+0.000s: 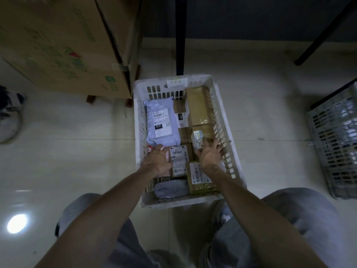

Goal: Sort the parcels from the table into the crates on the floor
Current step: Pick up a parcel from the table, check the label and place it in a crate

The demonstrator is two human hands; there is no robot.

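head view, looking down between my knees: a white slotted crate (226, 120) stands on the pale tiled floor (77, 151), packed with parcels. my right hand (209, 154) reaches into the crate's right side, its fingers (217, 145) curled around a small white-labelled box (197, 140), which sits just above the brown boxes there. my left hand (157, 158) lies in the crate's left side, fingers relaxed and straight, fingertips touching the near edge of a lilac mailer bag (161, 120) marked "010"; whether it presses anything beneath i cannot tell. between my hands lies a brown carton (178, 157) with "4-2" handwritten on it. a long taped brown box (199, 107) fills the far right corner, another labelled carton (197, 176) the near right, and a grey soft bag (170, 188) the near wall. a large cardboard carton (63, 45) stands to the far left; a grey crate (336, 140) lies well apart on the right.
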